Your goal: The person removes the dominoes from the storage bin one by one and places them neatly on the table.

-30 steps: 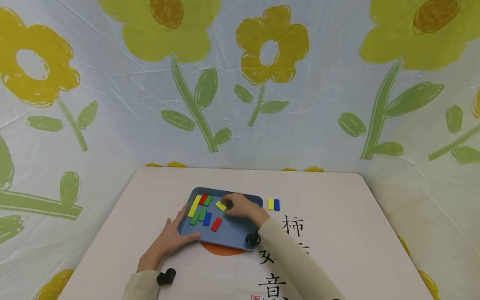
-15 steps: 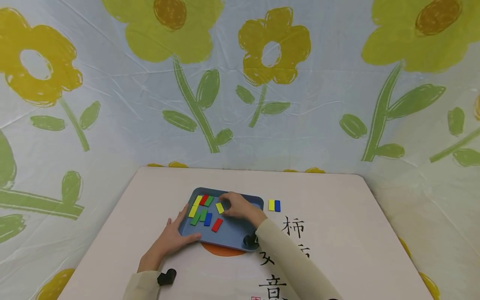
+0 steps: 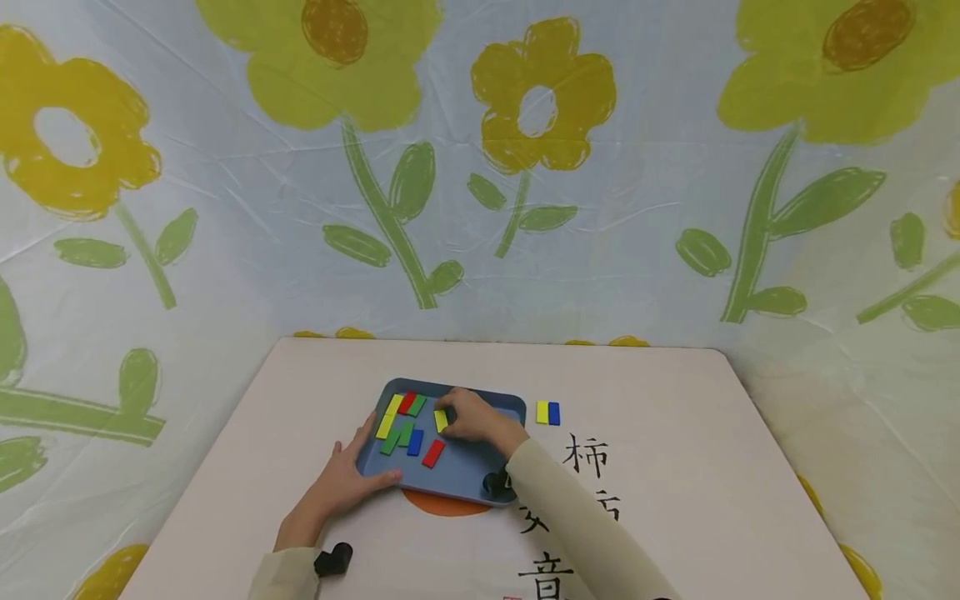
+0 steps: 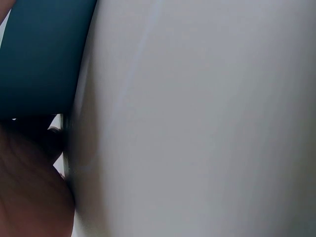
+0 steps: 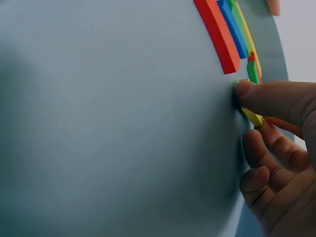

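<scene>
A shallow blue-grey tray (image 3: 465,473) lies on the table, with several flat coloured blocks on its left half. My right hand (image 3: 474,417) pinches a yellow block (image 3: 442,421) inside the tray between thumb and fingers; in the right wrist view the yellow block (image 5: 254,117) is partly covered by the thumb. My left hand (image 3: 341,485) rests at the tray's near left corner, thumb at the near rim and fingers spread along the left side. To the left of the pinched block lie a red block (image 3: 432,453), a blue block (image 3: 416,442) and green blocks.
A yellow block (image 3: 542,412) and a blue block (image 3: 554,413) lie side by side on the table, right of the tray. The pale table (image 3: 675,467) bears black printed characters (image 3: 585,452). A flower-patterned cloth (image 3: 630,275) stands behind and around it.
My right hand has shifted slightly left, turning the yellow block from a slant to nearly lengthwise toward me. My left hand stays at the tray's corner.
</scene>
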`<state>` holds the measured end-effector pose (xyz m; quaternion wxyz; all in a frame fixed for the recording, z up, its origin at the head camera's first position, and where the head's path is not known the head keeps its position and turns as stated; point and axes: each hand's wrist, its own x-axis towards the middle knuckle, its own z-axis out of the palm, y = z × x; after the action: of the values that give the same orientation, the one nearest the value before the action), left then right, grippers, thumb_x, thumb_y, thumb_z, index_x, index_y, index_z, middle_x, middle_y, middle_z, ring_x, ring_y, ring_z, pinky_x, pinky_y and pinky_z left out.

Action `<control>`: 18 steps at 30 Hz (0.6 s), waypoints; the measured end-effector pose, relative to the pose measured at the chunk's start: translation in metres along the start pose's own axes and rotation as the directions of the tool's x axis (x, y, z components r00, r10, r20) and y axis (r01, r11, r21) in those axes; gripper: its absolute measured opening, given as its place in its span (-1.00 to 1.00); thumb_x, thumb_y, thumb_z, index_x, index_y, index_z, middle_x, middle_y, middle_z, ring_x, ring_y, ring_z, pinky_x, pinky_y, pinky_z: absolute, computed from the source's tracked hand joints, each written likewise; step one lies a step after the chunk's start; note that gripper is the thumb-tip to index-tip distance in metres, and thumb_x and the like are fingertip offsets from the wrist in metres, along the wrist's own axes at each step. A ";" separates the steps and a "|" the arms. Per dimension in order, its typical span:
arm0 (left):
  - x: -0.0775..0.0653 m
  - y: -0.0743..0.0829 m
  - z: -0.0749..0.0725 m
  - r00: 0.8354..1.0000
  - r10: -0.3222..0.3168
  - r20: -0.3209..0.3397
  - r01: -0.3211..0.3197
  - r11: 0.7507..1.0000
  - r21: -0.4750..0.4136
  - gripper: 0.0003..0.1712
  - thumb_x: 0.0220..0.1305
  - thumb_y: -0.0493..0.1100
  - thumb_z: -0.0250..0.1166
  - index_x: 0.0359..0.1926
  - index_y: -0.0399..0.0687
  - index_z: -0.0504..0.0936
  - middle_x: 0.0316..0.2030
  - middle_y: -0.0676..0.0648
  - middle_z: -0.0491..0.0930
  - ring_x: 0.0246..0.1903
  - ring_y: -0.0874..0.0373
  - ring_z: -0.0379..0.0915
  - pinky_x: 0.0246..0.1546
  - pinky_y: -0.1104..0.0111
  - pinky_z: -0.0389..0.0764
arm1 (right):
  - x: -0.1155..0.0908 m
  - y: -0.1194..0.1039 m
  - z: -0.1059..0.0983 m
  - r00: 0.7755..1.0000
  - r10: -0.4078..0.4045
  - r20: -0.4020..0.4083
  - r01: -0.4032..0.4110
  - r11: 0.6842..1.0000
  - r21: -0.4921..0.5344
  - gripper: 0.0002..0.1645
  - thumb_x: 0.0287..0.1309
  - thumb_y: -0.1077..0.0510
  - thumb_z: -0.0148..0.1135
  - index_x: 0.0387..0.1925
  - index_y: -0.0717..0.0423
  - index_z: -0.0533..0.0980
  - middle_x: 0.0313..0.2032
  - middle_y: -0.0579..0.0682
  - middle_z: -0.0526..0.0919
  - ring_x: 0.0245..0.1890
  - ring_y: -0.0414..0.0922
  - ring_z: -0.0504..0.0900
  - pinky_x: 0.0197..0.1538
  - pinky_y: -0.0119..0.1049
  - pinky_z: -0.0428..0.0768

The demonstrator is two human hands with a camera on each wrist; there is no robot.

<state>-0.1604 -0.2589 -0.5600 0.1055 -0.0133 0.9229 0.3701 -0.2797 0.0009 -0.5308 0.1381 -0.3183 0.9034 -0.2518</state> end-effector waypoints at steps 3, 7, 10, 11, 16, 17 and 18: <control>-0.001 0.000 0.001 1.000 -0.005 -0.003 0.005 1.000 -0.005 0.34 0.10 0.44 0.43 0.67 0.40 -0.23 0.61 -0.36 -0.06 0.56 -0.55 -0.35 0.47 -0.44 -0.17 | -0.006 -0.001 -0.006 1.000 0.001 -0.004 -0.001 1.000 0.000 -0.41 0.17 0.08 0.51 0.23 0.11 0.62 0.17 0.08 0.62 0.08 -0.11 0.59 0.25 -0.20 0.61; 0.000 0.001 0.000 1.000 -0.009 -0.004 0.009 1.000 -0.001 0.34 0.09 0.45 0.42 0.67 0.41 -0.24 0.61 -0.35 -0.08 0.55 -0.57 -0.40 0.45 -0.46 -0.15 | -0.015 -0.003 -0.022 1.000 -0.002 -0.025 0.003 0.999 0.044 -0.44 0.20 0.10 0.48 0.22 0.13 0.62 0.16 0.08 0.60 -0.02 -0.13 0.54 0.10 -0.24 0.63; 0.001 0.001 0.000 1.000 -0.009 0.000 0.009 1.000 -0.010 0.35 0.09 0.45 0.43 0.67 0.41 -0.25 0.62 -0.34 -0.09 0.56 -0.54 -0.38 0.48 -0.42 -0.22 | -0.023 -0.001 -0.033 0.998 -0.011 -0.054 0.016 0.996 0.084 -0.46 0.20 0.13 0.47 0.21 0.16 0.61 0.14 0.10 0.59 -0.12 -0.14 0.54 -0.04 -0.28 0.63; 0.001 0.000 0.000 1.000 -0.007 -0.001 0.007 1.000 -0.012 0.35 0.09 0.44 0.43 0.67 0.41 -0.24 0.62 -0.34 -0.09 0.57 -0.52 -0.36 0.49 -0.40 -0.24 | -0.025 0.000 -0.036 0.998 -0.011 -0.065 0.017 0.995 0.096 -0.46 0.20 0.14 0.46 0.21 0.16 0.61 0.14 0.10 0.59 -0.14 -0.14 0.54 -0.07 -0.29 0.62; 0.001 -0.003 0.002 1.000 0.014 -0.015 -0.014 1.000 -0.008 0.35 0.08 0.43 0.44 0.67 0.38 -0.23 0.61 -0.34 -0.05 0.57 -0.49 -0.26 0.53 -0.35 -0.30 | -0.040 0.011 -0.050 0.992 0.029 -0.122 -0.010 0.987 0.158 -0.45 0.20 0.15 0.46 0.22 0.17 0.60 0.14 0.13 0.56 -0.24 -0.16 0.55 -0.17 -0.32 0.62; 0.002 -0.004 0.003 1.000 0.017 -0.015 -0.017 1.000 -0.005 0.35 0.09 0.43 0.44 0.67 0.38 -0.23 0.61 -0.34 -0.05 0.57 -0.50 -0.27 0.52 -0.36 -0.29 | -0.044 0.014 -0.052 0.990 0.046 -0.135 -0.024 0.986 0.165 -0.45 0.20 0.14 0.45 0.23 0.16 0.60 0.15 0.13 0.56 -0.23 -0.17 0.54 -0.17 -0.32 0.61; 0.002 -0.005 0.003 1.000 0.019 -0.015 -0.019 1.000 -0.005 0.35 0.09 0.42 0.44 0.67 0.38 -0.23 0.61 -0.34 -0.05 0.57 -0.50 -0.27 0.52 -0.36 -0.29 | -0.047 0.017 -0.053 0.987 0.061 -0.147 -0.036 0.984 0.173 -0.45 0.20 0.14 0.46 0.23 0.16 0.60 0.15 0.13 0.56 -0.23 -0.16 0.54 -0.17 -0.31 0.61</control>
<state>-0.1613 -0.2600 -0.5657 0.0949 -0.0076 0.9229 0.3731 -0.2749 0.0624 -0.4915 0.1017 -0.2632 0.8941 -0.3477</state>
